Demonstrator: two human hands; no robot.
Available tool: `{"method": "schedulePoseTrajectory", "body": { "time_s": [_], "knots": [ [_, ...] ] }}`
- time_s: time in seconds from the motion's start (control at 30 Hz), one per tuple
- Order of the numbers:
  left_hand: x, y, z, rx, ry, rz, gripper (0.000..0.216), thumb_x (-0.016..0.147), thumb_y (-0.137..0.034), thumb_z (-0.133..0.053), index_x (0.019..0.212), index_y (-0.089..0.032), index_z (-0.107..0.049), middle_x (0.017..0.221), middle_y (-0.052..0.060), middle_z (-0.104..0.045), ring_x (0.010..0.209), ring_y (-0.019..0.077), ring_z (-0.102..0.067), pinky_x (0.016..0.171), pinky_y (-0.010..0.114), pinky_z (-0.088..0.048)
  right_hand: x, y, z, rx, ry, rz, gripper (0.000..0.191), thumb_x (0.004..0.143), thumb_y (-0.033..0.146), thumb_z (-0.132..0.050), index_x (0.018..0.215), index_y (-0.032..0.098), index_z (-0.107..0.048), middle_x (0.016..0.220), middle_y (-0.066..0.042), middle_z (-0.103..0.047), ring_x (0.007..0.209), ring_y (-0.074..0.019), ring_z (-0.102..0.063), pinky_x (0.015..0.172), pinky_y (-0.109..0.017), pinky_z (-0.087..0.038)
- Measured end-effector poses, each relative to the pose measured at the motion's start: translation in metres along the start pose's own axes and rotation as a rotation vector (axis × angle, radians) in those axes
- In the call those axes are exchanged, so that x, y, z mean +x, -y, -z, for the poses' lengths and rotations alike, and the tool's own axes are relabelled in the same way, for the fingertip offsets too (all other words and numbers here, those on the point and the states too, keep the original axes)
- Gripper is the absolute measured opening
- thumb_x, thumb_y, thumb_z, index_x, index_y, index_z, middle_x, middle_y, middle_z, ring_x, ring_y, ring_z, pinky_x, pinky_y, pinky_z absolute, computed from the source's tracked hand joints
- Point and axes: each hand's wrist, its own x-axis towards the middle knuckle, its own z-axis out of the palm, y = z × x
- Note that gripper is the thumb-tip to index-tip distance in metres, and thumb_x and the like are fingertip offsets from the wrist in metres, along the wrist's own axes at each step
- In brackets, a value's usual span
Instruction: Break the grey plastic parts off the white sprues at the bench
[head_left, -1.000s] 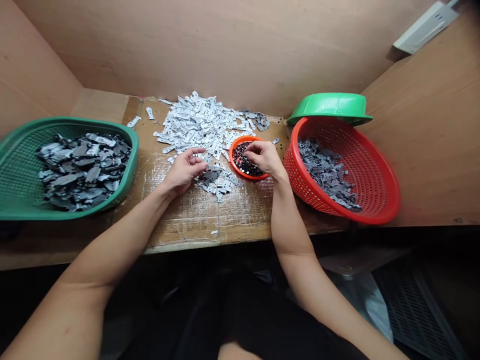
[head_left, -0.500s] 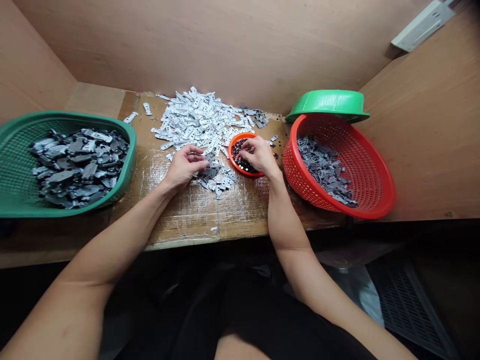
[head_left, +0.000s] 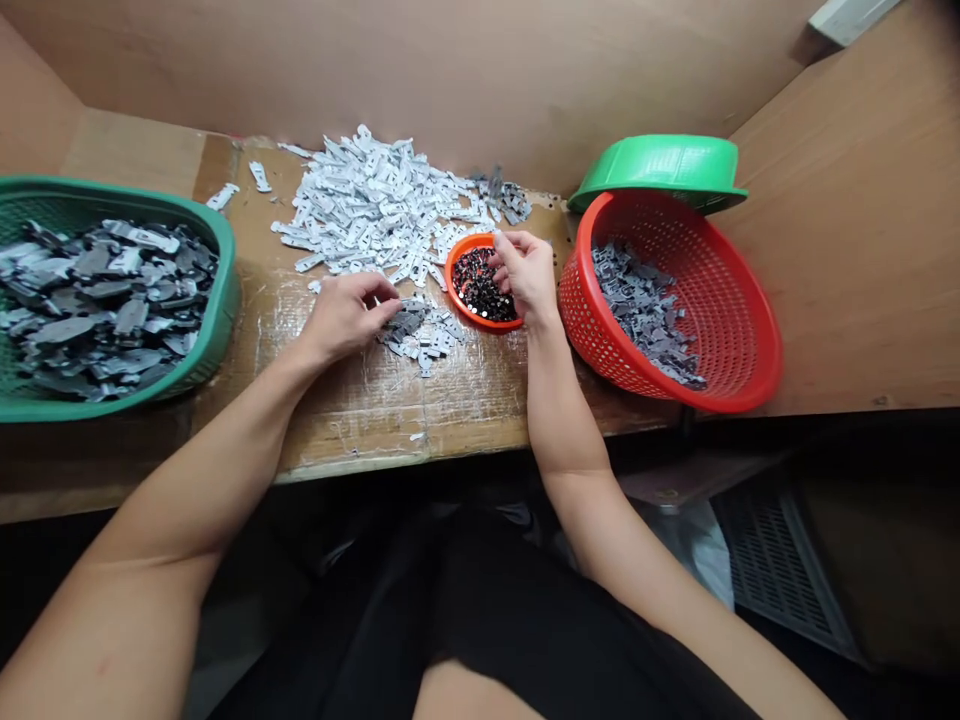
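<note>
My left hand point(head_left: 346, 315) rests at the left edge of a small heap of flat grey metal pieces point(head_left: 426, 338). Its thumb and forefinger are brought together at the heap; whether a piece sits between them I cannot make out. Over the right rim of an orange bowl point(head_left: 471, 316) is my right hand point(head_left: 529, 272), fingers curled in and tips closed. Small shiny dark parts point(head_left: 480, 285) fill the bowl. Anything pinched in the right fingers is too small to see. Behind both hands spreads a large pile of pale elongated metal pieces point(head_left: 382, 205).
At left a green basket point(head_left: 225, 265) holds dark metal assemblies point(head_left: 112, 300). On the right, a red basket point(head_left: 739, 310) containing grey metal parts point(head_left: 649, 315) tilts beside a bright green basin point(head_left: 664, 165). Wooden panels enclose the table; its front edge point(head_left: 352, 468) lies near me.
The view has shifted, so everything sits higher and slightly left. My right hand has drawn up from among the dark parts towards the bowl's right rim. My left hand stays by the small heap.
</note>
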Motion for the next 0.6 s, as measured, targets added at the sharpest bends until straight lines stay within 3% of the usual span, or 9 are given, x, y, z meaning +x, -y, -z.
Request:
{"method": "schedulePoseTrajectory", "body": {
  "time_s": [0.13, 0.23, 0.37, 0.47, 0.6],
  "knots": [
    [-0.010, -0.003, -0.020, 0.278, 0.128, -0.185, 0.027, 0.092, -0.026, -0.086, 0.118, -0.021, -0.087, 0.114, 0.015, -0.073, 0.111, 0.0390, -0.071, 0.101, 0.053, -0.058, 0.003, -0.020, 0.015, -0.241, -0.043, 0.097, 0.015, 0.106, 0.025, -0.072, 0.097, 0.017, -0.082, 0.089, -0.008, -0.074, 0.093, -0.0253, -0.072, 0.093, -0.046, -0.058],
    [-0.014, -0.001, -0.027, 0.455, 0.196, -0.227, 0.025, 0.099, -0.031, -0.081, 0.120, -0.018, -0.085, 0.119, 0.020, -0.070, 0.114, 0.0427, -0.069, 0.096, 0.055, -0.061, -0.001, -0.018, 0.020, -0.366, 0.028, 0.127, 0.016, 0.098, 0.012, -0.074, 0.087, 0.018, -0.082, 0.086, -0.007, -0.074, 0.094, -0.0258, -0.071, 0.100, -0.047, -0.055],
    [-0.011, 0.007, -0.024, 0.446, 0.165, -0.234, 0.015, 0.100, -0.030, -0.078, 0.107, -0.019, -0.086, 0.117, 0.019, -0.070, 0.111, 0.0405, -0.070, 0.096, 0.054, -0.062, -0.004, -0.009, 0.014, -0.397, 0.190, 0.171, 0.012, 0.096, 0.013, -0.077, 0.088, 0.019, -0.085, 0.086, -0.005, -0.075, 0.090, -0.0237, -0.069, 0.095, -0.044, -0.053],
    [-0.009, 0.007, -0.020, 0.332, 0.121, -0.227, 0.011, 0.099, -0.028, -0.076, 0.101, -0.022, -0.086, 0.119, 0.015, -0.071, 0.110, 0.0363, -0.070, 0.101, 0.052, -0.062, -0.009, 0.001, 0.000, -0.399, 0.238, 0.236, 0.013, 0.097, 0.014, -0.075, 0.090, 0.020, -0.085, 0.086, -0.004, -0.075, 0.089, -0.0224, -0.067, 0.095, -0.040, -0.052],
    [-0.009, 0.000, -0.013, 0.164, -0.014, -0.185, 0.014, 0.102, -0.029, -0.070, 0.098, -0.023, -0.082, 0.110, 0.012, -0.077, 0.106, 0.0325, -0.073, 0.103, 0.049, -0.061, -0.026, 0.023, -0.031, -0.195, 0.296, 0.302, 0.016, 0.103, 0.025, -0.071, 0.091, 0.021, -0.081, 0.084, -0.001, -0.074, 0.081, -0.0187, -0.062, 0.087, -0.035, -0.050]
  ]
}}
